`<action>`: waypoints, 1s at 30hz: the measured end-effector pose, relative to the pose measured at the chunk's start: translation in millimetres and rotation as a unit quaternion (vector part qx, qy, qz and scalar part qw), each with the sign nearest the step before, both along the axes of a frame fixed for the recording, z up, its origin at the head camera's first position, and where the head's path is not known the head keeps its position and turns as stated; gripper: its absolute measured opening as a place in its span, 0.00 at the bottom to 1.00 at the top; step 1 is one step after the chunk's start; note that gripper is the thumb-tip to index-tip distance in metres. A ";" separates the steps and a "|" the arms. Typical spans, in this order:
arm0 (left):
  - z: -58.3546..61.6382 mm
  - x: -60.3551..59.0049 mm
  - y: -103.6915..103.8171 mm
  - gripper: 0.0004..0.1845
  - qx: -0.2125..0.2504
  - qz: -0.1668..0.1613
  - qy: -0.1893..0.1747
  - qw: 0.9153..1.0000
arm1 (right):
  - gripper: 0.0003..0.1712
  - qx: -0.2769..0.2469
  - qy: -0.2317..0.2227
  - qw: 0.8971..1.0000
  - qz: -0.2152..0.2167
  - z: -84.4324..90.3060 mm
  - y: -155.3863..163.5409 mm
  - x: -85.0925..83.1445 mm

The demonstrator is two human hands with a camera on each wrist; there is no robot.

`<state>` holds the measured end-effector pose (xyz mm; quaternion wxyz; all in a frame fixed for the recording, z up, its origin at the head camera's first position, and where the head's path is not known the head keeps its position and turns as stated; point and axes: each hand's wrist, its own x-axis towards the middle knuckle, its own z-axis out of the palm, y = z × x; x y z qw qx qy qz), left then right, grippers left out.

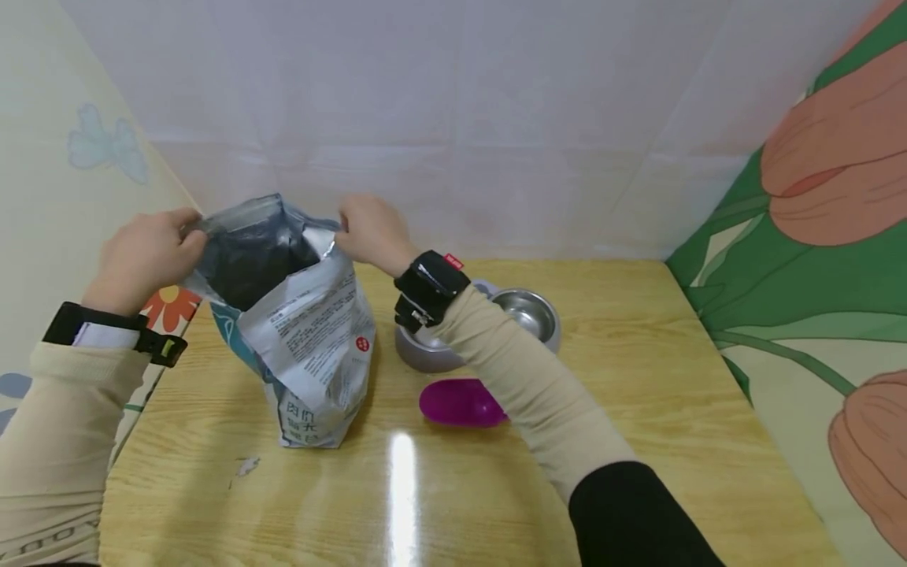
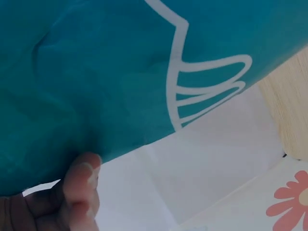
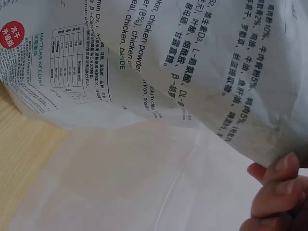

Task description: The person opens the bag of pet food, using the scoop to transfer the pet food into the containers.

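A person in cream sleeves stands at a wooden table (image 1: 638, 441) and holds a printed foil bag (image 1: 312, 331) open by its top, one hand to each side of the mouth. Nearest the viewer, a scuffed patch and a streak of glare mark the tabletop in front of the bag, which stands upright on the left half of the table, its dark inside showing. The left hand (image 1: 145, 256) pinches the left edge of the opening, fingers curled over the foil; the left wrist view shows a fingertip (image 2: 82, 180) pressed against the bag's teal face. The right hand (image 1: 370, 230) grips the right edge the same way, and in the right wrist view curled fingers (image 3: 279, 187) close on the white panel printed with ingredients. Just right of the bag a magenta scoop (image 1: 460, 402) lies on the table, partly hidden by the right forearm, and behind it sits a steel bowl (image 1: 531, 315) in a grey base, its contents not visible from here. The step in hand looks like spreading the bag's mouth wide; the next move would seem to call for one hand to let go and take up the scoop while the other steadies the opening.
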<state>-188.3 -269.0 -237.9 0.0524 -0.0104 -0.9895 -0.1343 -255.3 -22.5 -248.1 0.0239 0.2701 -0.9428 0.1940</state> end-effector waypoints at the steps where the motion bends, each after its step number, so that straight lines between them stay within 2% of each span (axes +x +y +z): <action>1: 0.0 -0.3 -0.2 0.21 0.005 0.002 -0.003 1.000 | 0.13 -0.002 0.002 1.000 0.000 -0.8 1.7 0.0; 3: -0.2 -0.2 0.5 0.24 0.016 -0.002 -0.002 1.000 | 0.13 -0.005 0.003 1.000 -0.001 -2.3 4.9 0.0; 6: 0.5 2.5 2.9 0.25 0.062 -0.017 -0.006 0.998 | 0.13 -0.001 0.004 1.000 -0.007 -3.1 9.1 0.6; 10: 1.6 8.6 7.7 0.30 0.149 -0.029 -0.039 0.988 | 0.15 -0.005 0.003 1.000 -0.012 -4.8 15.7 1.9; 13: -0.2 13.9 11.2 0.30 0.185 -0.030 -0.059 0.981 | 0.16 -0.014 0.008 1.000 -0.011 -7.6 20.4 2.3; 15: -3.3 17.7 13.6 0.25 0.199 -0.020 -0.043 0.979 | 0.17 -0.018 0.010 1.000 -0.005 -9.1 22.2 2.7; 18: -8.7 21.6 18.1 0.15 0.225 0.003 0.013 0.974 | 0.17 -0.015 0.007 1.000 0.005 -9.6 21.9 3.5; 20: -11.3 23.0 19.6 0.13 0.239 0.018 0.059 0.969 | 0.17 -0.015 0.003 1.000 0.009 -9.6 19.9 3.8; 22: -12.7 24.0 18.9 0.13 0.250 0.025 0.087 0.964 | 0.15 -0.017 0.000 1.000 0.009 -10.4 16.1 3.8; 27: -10.1 24.5 10.3 0.16 0.260 0.036 0.109 0.959 | 0.12 -0.036 0.012 0.999 0.002 -18.6 4.3 4.2; 30: -5.0 22.5 5.2 0.16 0.250 0.041 0.117 0.960 | 0.14 -0.046 0.018 0.999 -0.011 -25.1 -2.4 6.0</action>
